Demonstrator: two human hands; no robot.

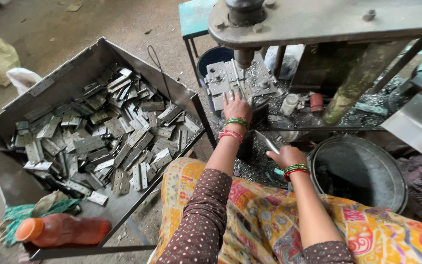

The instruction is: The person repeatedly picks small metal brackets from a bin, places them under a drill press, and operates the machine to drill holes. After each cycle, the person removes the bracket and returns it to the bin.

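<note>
**Hands at the punch press**

Nearest, the right hand [287, 156] is curled around a flat metal strip [266, 142]. Ahead of it, the left hand [236, 105] lies fingers spread on a hinge plate [234, 88] at the press die [235, 77]. Left of both hands, a metal tray [40, 85] holds loose hinge plates [108, 134] and an orange bottle [62, 230].

Left of the hands: metal tray [10, 146] dull grey, filled with silver-grey hinge plates [108, 137]. Bottle [62, 230] at its near corner orange-red with an orange cap, beside a green cloth [18, 212]. Bangles [237, 122] on the left wrist green over red; same colours on the right. Sleeves [201, 220] brown with white dots. Lap cloth [264, 220] yellow-orange, multicoloured floral print. Stool [194, 17] beyond the hands teal.
</note>
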